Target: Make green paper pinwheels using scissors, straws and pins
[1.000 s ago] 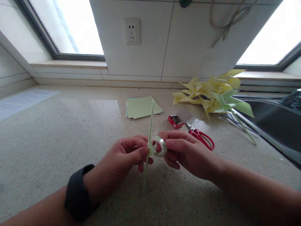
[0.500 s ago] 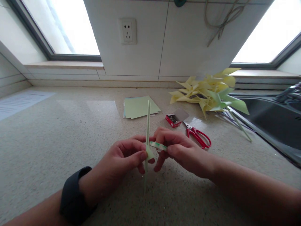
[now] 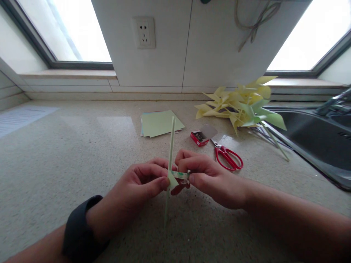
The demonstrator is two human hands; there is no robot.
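Fingers (image 3: 158, 185) of the left hand (image 3: 137, 188) are closed in a pinch, thumb nearest the camera, on a pale green paper stick (image 3: 171, 146) that stands nearly upright, its top leaning just past twelve o'clock. A small pointed flap (image 3: 173, 181) juts from the stick toward four o'clock. At three, the fingers of the right hand (image 3: 214, 175) are nearly shut, holding a tape roll (image 3: 180, 175) edge-on right beside the flap; whether tape touches paper, I cannot tell.

The step in hand looks like taping that loose corner down to the stick. The next move seems to call for a steady left pinch while the right lays tape across the flap and smooths it round.

Outward on the counter (image 3: 68, 157), a stack of coloured paper (image 3: 159, 124) lies between eleven and twelve, an open red box (image 3: 199, 138) at one, and red-handled scissors (image 3: 230, 159) between two and three. Farther off, between one and two, yellow pinwheels (image 3: 218, 104) are heaped with a green pinwheel (image 3: 275, 118) beside the sink (image 3: 304, 135).
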